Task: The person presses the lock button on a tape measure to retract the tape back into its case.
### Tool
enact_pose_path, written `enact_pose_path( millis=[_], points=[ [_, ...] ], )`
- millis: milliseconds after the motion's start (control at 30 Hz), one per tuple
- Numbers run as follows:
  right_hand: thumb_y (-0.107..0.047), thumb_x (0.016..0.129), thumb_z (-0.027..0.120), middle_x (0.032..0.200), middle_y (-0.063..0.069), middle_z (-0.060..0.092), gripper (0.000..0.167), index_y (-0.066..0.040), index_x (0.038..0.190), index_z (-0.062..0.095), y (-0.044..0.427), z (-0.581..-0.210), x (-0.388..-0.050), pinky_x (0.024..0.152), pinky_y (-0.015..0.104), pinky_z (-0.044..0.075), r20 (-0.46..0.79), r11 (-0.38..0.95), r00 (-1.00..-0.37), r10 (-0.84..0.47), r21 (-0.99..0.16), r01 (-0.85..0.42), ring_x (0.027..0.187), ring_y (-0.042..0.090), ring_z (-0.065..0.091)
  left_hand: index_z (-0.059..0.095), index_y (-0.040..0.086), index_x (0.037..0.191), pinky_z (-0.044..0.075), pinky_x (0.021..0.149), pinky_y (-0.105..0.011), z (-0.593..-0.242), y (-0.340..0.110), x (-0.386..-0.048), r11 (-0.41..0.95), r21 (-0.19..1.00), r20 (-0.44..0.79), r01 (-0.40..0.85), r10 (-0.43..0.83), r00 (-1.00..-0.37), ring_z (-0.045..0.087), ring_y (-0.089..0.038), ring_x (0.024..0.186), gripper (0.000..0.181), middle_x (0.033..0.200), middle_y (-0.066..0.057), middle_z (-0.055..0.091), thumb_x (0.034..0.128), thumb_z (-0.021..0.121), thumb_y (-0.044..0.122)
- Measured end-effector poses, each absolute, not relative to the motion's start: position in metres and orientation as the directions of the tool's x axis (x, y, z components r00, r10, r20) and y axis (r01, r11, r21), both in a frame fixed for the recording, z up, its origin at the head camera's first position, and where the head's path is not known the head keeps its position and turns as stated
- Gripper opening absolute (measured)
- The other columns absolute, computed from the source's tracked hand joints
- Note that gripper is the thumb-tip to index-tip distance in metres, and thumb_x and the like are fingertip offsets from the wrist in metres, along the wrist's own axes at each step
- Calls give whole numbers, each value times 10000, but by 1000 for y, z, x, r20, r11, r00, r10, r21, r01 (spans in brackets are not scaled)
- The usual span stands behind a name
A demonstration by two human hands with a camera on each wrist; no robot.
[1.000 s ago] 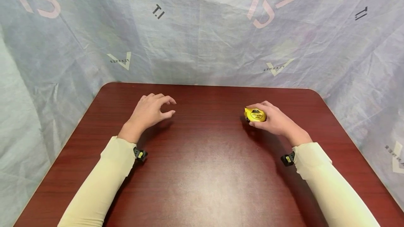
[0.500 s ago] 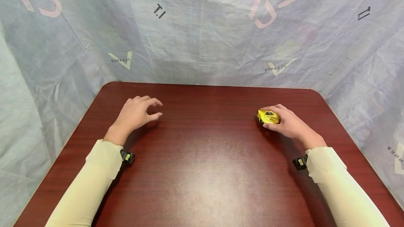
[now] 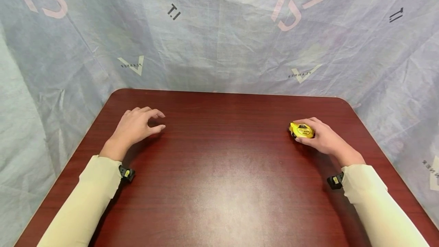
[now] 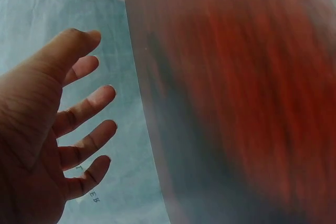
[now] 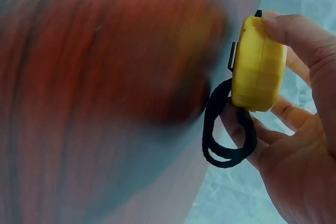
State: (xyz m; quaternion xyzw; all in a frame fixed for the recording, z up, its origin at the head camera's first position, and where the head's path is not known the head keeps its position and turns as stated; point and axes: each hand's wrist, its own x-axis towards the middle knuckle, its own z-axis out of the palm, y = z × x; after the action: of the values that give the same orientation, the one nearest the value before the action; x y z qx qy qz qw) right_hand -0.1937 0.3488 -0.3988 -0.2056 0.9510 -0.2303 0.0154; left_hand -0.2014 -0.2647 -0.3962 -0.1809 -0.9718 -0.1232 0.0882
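Observation:
A yellow tape measure (image 3: 303,130) is gripped between the thumb and fingers of my right hand (image 3: 324,139), over the right part of the table. In the right wrist view, a black cord loop (image 5: 214,150) hangs from the tape measure's yellow case (image 5: 258,69), and a dark clip shows on its side. Over the left part of the table, my left hand (image 3: 133,127) holds nothing; its thumb and fingers are apart and loosely bent. The left wrist view shows the same hand (image 4: 58,124) with bare space between thumb and fingers.
The dark red wooden table (image 3: 219,170) has rounded far corners. Behind it and along both sides hangs a grey-blue printed cloth (image 3: 212,41). Each wrist carries a small black camera, a left one (image 3: 127,174) and a right one (image 3: 335,181).
My right hand has moved right and slightly nearer, carrying the tape measure. My left hand has moved left, so the hands are farther apart.

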Motion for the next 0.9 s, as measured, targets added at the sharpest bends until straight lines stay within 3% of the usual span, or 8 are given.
enact_pose_path(
  millis=[400,900],
  points=[
    [-205,907,821,1278,192,560,555,-103,1407,600,362,-406,-189,859,509,438,119,808,-910,-397,-424,-408,1063,324,556,705,216,1215,416,860,-612,-396,-275,-198,908,211,227,362,315,-922,612,-357,1023,384,1109,-60,710,907,786,432],
    [-189,896,833,1271,148,602,564,-98,1404,606,370,-409,-184,861,327,397,143,794,-907,-397,-442,-417,1069,264,546,698,238,1226,410,892,-590,-401,-281,-197,921,214,208,325,282,-937,608,-340,1028,408,1126,-60,701,892,798,451]
  ],
)
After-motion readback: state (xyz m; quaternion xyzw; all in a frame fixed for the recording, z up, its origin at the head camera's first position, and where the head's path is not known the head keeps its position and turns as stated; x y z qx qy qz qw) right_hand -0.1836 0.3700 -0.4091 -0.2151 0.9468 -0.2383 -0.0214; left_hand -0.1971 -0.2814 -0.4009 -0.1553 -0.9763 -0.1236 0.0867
